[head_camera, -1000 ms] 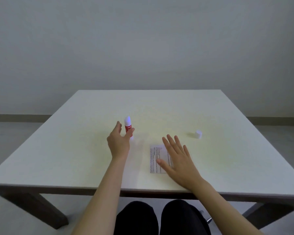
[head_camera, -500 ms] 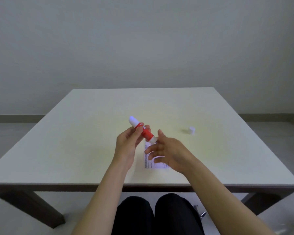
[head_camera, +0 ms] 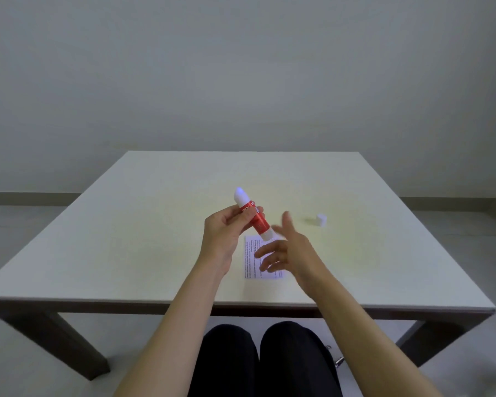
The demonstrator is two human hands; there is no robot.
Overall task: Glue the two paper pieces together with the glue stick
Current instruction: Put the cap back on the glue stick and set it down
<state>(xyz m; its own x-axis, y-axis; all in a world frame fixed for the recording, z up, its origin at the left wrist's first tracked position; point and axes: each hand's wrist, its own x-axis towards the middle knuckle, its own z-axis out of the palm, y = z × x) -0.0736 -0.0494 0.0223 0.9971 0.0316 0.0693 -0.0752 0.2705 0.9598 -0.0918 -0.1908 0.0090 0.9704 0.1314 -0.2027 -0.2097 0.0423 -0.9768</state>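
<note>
A red and white glue stick [head_camera: 255, 216] is held tilted above the table, its white end up and to the left, with my left hand [head_camera: 226, 237] closed around its middle. My right hand [head_camera: 288, 249] hovers just right of the stick's lower end, fingers spread and holding nothing. Below both hands a small printed paper piece [head_camera: 252, 257] lies flat on the white table [head_camera: 126, 239], partly hidden by my right hand's fingers. I cannot tell whether it is one sheet or two stacked.
A small white cap [head_camera: 321, 219] stands on the table to the right of my hands. The table's near edge runs just above my knees [head_camera: 258, 359]. A plain wall stands behind the table.
My left hand took the glue stick off the table and lifted it, tilting it. My right hand left the paper and rose toward the stick's lower end.
</note>
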